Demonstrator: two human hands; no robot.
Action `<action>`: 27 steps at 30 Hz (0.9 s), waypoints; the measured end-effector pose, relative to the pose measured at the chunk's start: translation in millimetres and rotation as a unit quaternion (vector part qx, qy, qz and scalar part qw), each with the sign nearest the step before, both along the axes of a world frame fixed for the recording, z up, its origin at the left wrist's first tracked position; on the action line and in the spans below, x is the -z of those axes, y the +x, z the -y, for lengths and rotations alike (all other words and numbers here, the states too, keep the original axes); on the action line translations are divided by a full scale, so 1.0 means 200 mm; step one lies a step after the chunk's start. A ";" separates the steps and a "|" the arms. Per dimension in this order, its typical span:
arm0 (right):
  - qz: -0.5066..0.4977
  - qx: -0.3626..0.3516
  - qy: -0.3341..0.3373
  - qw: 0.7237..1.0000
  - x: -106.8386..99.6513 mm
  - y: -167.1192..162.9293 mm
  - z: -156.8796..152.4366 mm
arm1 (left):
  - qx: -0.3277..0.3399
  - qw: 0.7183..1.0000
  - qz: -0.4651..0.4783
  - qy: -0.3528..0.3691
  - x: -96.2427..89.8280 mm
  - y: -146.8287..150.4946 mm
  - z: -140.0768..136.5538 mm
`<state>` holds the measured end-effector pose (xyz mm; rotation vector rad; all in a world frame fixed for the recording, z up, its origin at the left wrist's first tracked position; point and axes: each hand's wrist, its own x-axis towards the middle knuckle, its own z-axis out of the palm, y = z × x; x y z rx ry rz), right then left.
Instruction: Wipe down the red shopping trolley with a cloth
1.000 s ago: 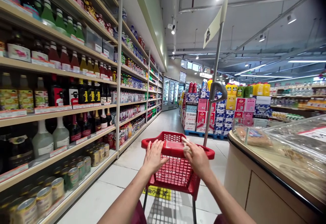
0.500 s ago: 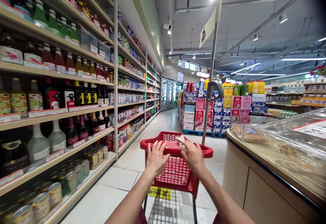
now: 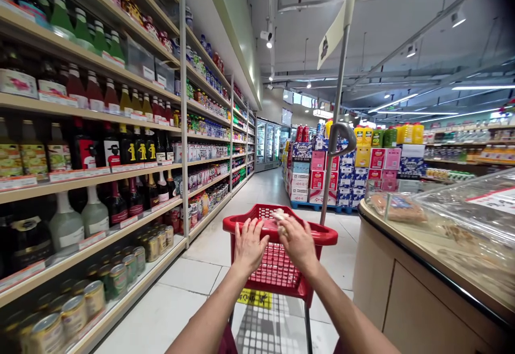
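A red plastic shopping cart [image 3: 281, 284] stands in front of me, with a thick red rim on the near side. My left hand [image 3: 249, 244] lies over the left part of that rim, fingers spread and thumb out to the right. Farther right, my right hand [image 3: 296, 242] rests on the rim with its fingers curled. Something white and crumpled, like a tissue [image 3: 278, 214], sticks out at the fingers of that hand. The grip underneath is partly hidden. A metal pole [image 3: 333, 102] with a pale flag rises from the cart's right side.
Shelves [image 3: 120, 169] of bottles and cans line the left. On the right, a counter [image 3: 406, 284] with a clear cover curves close to the cart. Stacked drink boxes [image 3: 317, 177] stand ahead, right of the aisle floor [image 3: 261, 187]. Glass-door fridges [image 3: 267, 142] are at the far end.
My right hand has shifted slightly left on the rim, and the white crumpled thing now shows beyond its fingers. The left hand stays on the rim. The view has tilted and moved a little.
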<state>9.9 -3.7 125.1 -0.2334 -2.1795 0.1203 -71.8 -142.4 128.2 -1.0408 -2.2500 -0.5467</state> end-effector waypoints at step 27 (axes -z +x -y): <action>-0.023 -0.029 0.007 0.999 -0.04 -0.09 0.07 | -0.020 1.000 -0.019 0.012 0.02 0.00 -0.01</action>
